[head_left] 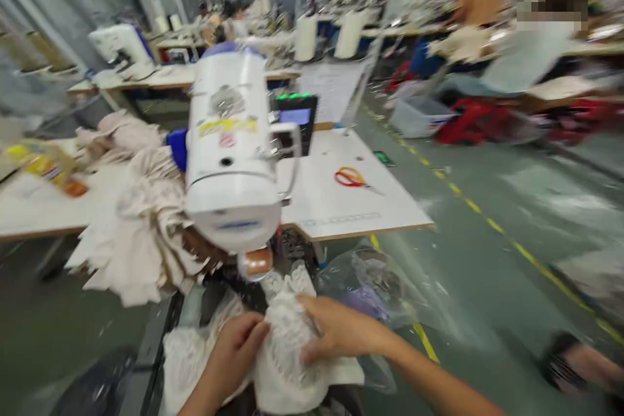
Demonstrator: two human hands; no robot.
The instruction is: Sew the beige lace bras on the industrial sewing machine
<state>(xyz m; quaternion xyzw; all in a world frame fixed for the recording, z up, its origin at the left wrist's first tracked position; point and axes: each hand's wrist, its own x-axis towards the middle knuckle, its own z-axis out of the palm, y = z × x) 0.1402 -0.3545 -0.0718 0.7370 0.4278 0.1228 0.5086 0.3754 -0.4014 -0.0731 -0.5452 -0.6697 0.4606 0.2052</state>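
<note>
White lace fabric (pixel 287 338) lies bunched below the head of a white sewing machine (pixel 234 156). My left hand (pixel 238 351) is closed at the fabric's left side, thumb against the curled fingers, pinching its edge. From the right, my right hand (pixel 336 331) grips the same lace, with the thumb on the near side and the fingers over the top. More white lace (pixel 185 357) hangs to the left, partly behind my left forearm. Blur hides the fine detail of the cloth.
Red and orange scissors (pixel 350 177) lie on the white table (pixel 322 208). A pile of beige fabric (pixel 141 227) hangs over the table edge at left. At right below the table is a clear plastic bag (pixel 375 286). A person's foot (pixel 568 361) shows at lower right.
</note>
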